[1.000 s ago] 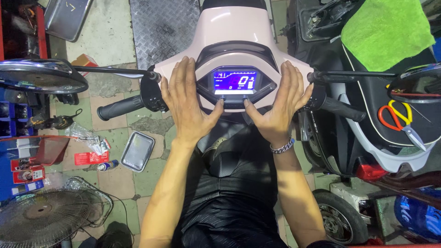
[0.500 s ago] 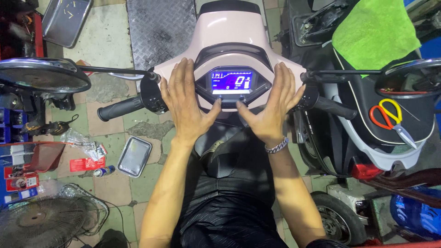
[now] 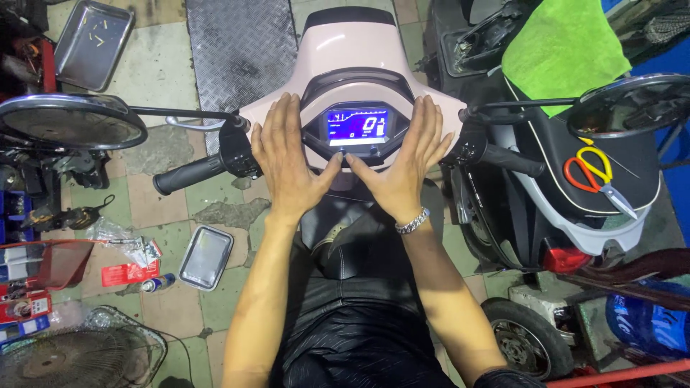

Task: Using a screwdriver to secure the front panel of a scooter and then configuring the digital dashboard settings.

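Two hands lie flat, fingers spread, grasping nothing: the left hand [image 3: 287, 159] and right hand [image 3: 407, 162] press either side of one lit instrument panel [image 3: 357, 127] on the pink scooter's handlebar cover [image 3: 351, 50]; two round mirrors [image 3: 68, 121] flank it; one pair of scissors [image 3: 595, 177] lies on the neighbouring seat; two metal trays [image 3: 205, 256] sit on the tiled floor, open room between them.

pale pink glossy plastic handlebar cover [image 3: 357, 50]: shining smoothly around the lit display.
black matt rubber grip [image 3: 188, 174]: lying dull, left of that cover.
round chrome metal mirror [image 3: 68, 122]: gleaming, far left of it.
ribbed grey metal ramp plate [image 3: 241, 47]: looking rough, beyond the cover.
fuzzy green cloth [image 3: 564, 50]: lying soft, right of it.
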